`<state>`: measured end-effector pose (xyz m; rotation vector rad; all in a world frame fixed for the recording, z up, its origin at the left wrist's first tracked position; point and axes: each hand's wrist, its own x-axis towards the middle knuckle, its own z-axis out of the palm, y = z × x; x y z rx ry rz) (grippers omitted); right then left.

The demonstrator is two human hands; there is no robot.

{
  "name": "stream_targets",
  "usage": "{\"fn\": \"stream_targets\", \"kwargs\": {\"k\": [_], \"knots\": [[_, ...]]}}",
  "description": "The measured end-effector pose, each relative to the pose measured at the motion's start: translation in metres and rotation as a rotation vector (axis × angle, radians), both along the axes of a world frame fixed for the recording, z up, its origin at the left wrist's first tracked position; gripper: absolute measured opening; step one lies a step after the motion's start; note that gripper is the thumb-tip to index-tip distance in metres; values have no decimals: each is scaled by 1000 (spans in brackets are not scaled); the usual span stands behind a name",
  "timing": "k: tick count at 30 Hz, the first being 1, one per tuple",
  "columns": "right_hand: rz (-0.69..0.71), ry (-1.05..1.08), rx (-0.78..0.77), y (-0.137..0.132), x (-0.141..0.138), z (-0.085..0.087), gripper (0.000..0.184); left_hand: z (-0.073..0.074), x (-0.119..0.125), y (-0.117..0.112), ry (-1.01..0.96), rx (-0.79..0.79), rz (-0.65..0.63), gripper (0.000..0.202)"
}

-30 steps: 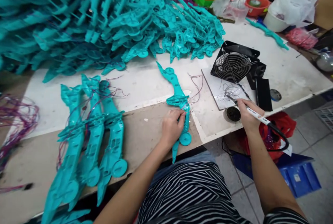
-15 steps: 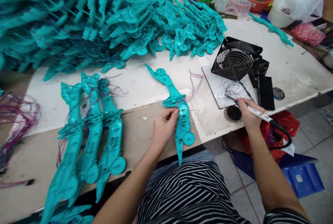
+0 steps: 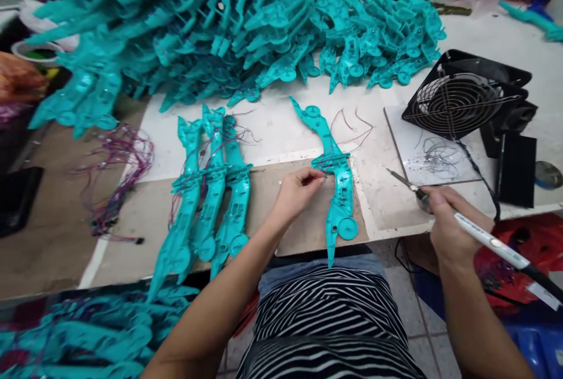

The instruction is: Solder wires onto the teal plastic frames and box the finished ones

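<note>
A long teal plastic part (image 3: 336, 176) lies on the bench in front of me, with thin red and purple wires (image 3: 352, 127) trailing from its middle. My left hand (image 3: 295, 193) sits just left of that part, fingertips pinched on the wires at its edge. My right hand (image 3: 448, 223) grips a white soldering iron (image 3: 475, 232), whose metal tip points left over the bench edge, apart from the part.
Three wired teal parts (image 3: 211, 191) lie side by side to the left. A big heap of the same parts (image 3: 220, 21) fills the back of the bench. A black fan (image 3: 461, 97) and a solder-spattered plate (image 3: 428, 153) stand at the right. Loose wires (image 3: 118, 173) lie far left.
My left hand has come off the teal part's body and now pinches the wires at its side. My head has turned left, so everything sits further right in view.
</note>
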<state>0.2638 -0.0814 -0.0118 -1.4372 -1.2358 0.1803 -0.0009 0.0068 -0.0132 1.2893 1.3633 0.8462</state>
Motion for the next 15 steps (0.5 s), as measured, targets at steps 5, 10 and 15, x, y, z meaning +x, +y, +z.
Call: {"fn": "stream_targets", "kwargs": {"k": [5,10,15], "knots": [[299,-89,-5,-11,-40,4,19,-10,7,-8,-33,-77,-70,13],[337,-131,4,-15,-51,5,24,-15,14,-8,-4,-29,-122,12],[363,-189,18,-15,-51,-5,27,-28,24,-5,34,132,-105,6]]}}
